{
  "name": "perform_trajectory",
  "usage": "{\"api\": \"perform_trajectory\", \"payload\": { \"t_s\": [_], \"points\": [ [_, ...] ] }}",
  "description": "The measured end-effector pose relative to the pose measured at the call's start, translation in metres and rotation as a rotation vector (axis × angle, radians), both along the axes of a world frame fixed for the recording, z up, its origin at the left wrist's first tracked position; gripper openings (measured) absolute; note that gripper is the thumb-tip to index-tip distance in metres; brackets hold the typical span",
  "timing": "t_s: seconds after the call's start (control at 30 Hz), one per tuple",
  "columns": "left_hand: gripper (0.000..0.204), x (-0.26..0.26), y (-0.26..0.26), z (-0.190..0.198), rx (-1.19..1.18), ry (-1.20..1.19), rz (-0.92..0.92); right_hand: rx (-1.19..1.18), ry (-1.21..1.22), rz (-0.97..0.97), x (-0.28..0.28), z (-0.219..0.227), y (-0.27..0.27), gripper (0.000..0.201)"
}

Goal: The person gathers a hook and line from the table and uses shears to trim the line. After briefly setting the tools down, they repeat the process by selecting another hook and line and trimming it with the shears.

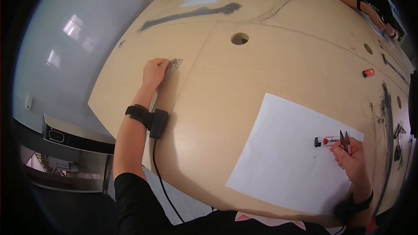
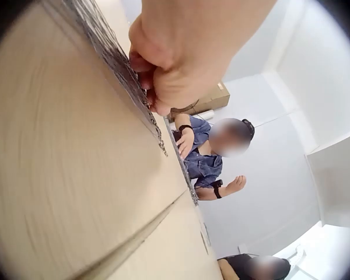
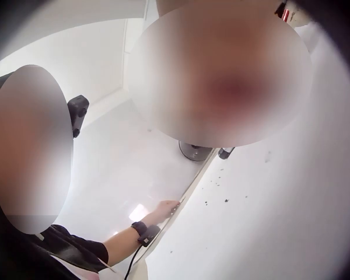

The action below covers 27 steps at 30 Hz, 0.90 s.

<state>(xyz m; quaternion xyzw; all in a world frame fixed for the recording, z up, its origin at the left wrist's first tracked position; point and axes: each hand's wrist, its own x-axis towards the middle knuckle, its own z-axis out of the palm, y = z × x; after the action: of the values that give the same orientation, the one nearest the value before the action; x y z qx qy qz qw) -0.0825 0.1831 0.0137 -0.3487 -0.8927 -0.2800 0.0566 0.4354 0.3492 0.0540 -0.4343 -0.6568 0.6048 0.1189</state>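
Observation:
On the left of the table my left hand (image 1: 154,73) has its fingertips at the looped end of a bundle of thin dark cords (image 1: 176,62), pinching there. The bundle runs back under my forearm, and in the left wrist view the cords (image 2: 108,49) pass close along the curled fingers. My right hand (image 1: 353,159) grips small thread snips (image 1: 345,141), blades pointing up, over a white sheet of paper (image 1: 278,148). Beside these fingers lies a white printed lighter (image 1: 324,141) with a black end. A blur hides most of the right hand in its wrist view.
Farther off lie another cord bundle (image 1: 187,16), a red lighter (image 1: 368,73) and, at the right, more dark cords (image 1: 386,104) with black scissors (image 1: 398,152). A round hole (image 1: 239,38) pierces the tabletop. Two other people work at the far side. Dark specks (image 3: 226,200) dot the paper.

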Motion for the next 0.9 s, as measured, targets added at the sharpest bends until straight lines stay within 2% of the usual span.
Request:
{"api": "perform_trajectory", "payload": {
  "t_s": [0.1,0.3,0.4,0.47,0.6,0.67,0.77,0.9],
  "points": [
    [0.023,0.004,0.000,0.001,-0.029,-0.032,0.056,0.008,-0.021,-0.006,-0.002,0.001,-0.002,0.011],
    [0.024,0.008,0.001,0.006,0.063,-0.079,0.080,0.012,-0.029,0.016,-0.002,-0.001,0.001,0.011],
    [0.023,0.006,-0.001,0.010,0.003,-0.071,0.078,-0.002,-0.020,0.018,0.000,-0.001,0.002,0.010],
    [0.023,0.005,-0.005,0.012,-0.018,0.046,0.047,0.001,-0.025,0.015,0.000,-0.002,0.002,0.010],
    [0.019,-0.005,-0.022,0.018,0.043,0.073,0.066,-0.020,-0.023,0.004,-0.001,-0.002,0.002,0.009],
    [0.017,-0.009,-0.037,0.013,-0.148,0.284,0.033,-0.025,-0.016,0.010,0.000,-0.003,0.002,0.009],
    [0.017,0.002,-0.046,0.008,-0.193,0.310,0.090,-0.029,-0.008,0.015,0.000,-0.003,0.003,0.009],
    [0.016,0.016,-0.046,0.007,-0.199,0.296,0.081,-0.020,-0.004,0.005,-0.002,-0.004,0.002,0.009]
  ]
}}
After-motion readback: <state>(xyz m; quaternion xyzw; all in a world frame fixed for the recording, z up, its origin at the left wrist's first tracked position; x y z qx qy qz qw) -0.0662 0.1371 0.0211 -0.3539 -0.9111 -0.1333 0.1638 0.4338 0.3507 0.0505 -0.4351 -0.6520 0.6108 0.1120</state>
